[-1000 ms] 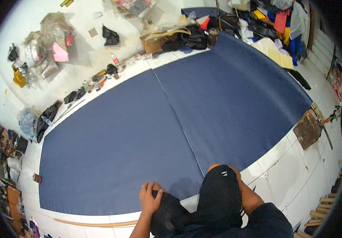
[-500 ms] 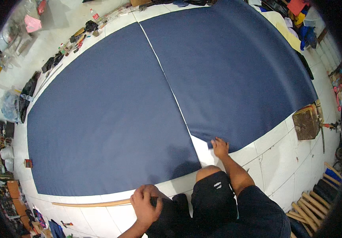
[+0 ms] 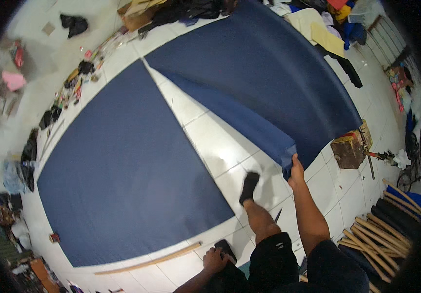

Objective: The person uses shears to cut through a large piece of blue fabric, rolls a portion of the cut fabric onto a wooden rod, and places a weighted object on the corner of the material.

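Observation:
My right hand [image 3: 296, 175] is closed on the near corner of a navy blue fabric sheet [image 3: 264, 63], whose inner edge is lifted and folded over. To its left, another navy fabric piece [image 3: 127, 171] lies flat on the white tiles. A long wedge of floor shows between the two, narrowing toward the far end. My left hand [image 3: 214, 260] rests low by my left knee, above a tan pole's right end; its fingers look spread over the knee, holding nothing I can see. The tan pole [image 3: 152, 259] lies along the left piece's near edge.
My black-socked foot [image 3: 250, 185] stands on the tiles between the pieces. A dark pointed thing [image 3: 278, 215] lies near my right leg. At right are a worn box [image 3: 348, 149] and several tan rolls [image 3: 376, 239]. Clutter and a cardboard box [image 3: 132, 19] line the far edge.
My right hand has pulled the right sheet's corner up and rightward, widening the gap from a thin slit. My right foot has stepped forward into it. My left hand moved right.

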### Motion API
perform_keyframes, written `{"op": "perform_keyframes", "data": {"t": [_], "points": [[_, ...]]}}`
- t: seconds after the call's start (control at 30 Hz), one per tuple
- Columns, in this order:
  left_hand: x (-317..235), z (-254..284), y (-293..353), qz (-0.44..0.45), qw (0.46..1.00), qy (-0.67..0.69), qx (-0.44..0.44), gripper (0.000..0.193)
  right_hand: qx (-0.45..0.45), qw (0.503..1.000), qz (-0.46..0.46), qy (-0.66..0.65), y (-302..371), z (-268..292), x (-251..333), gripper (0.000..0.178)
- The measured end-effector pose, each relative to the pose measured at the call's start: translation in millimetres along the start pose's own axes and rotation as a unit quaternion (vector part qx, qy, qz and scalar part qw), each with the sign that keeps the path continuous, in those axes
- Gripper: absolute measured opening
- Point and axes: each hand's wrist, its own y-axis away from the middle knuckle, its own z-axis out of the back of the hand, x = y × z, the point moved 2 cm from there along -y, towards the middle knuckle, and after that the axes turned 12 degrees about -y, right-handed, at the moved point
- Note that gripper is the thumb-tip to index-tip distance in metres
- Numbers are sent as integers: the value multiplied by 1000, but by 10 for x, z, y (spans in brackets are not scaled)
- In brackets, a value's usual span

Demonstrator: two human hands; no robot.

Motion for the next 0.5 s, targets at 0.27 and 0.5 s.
{"op": "perform_keyframes", "data": {"t": [0.27, 0.5], "points": [[-1602, 2790, -2434, -170, 955, 189, -155, 67, -26, 914, 221, 340, 938, -167, 1304, 35], [-3462, 5240, -2844, 16, 951, 306, -49, 62, 228, 785, 254, 517, 1760, -716, 2573, 41]]}}
